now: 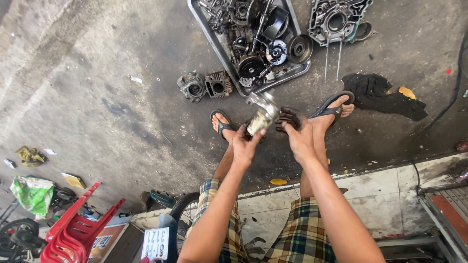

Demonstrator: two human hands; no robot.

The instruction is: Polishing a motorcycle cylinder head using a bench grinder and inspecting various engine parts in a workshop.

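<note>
Overhead view from the head camera, listed from largest to smallest. The stained concrete floor (97, 87) fills most of the frame, with a pale tiled step (380, 190) along its lower right edge. The seated person's legs in plaid shorts (302, 238) extend forward, each foot in a dark sandal on the floor. A stack of red plastic chairs (73, 229) stands at lower left, beside a green bag (33, 194). A metal tray (229, 58) at top centre is filled with dark engine parts, among them round discs and gears. To its right lies a grey engine casing (336, 19) with a round opening; below that, a black rag (380, 95) lies crumpled on the floor. Just left of the tray's lower corner sit two small finned engine pieces (204, 86), side by side. The left hand (246, 143) is raised between the feet, its fingers curled and clamped around the lower end of a small silvery metal engine part (262, 113), which is held in the air above the floor, just below the tray's near corner. The right hand (297, 134), blackened with grease, is just beside that part on its right; its fingers are bent and close together, and whether they touch the part cannot be told.
</note>
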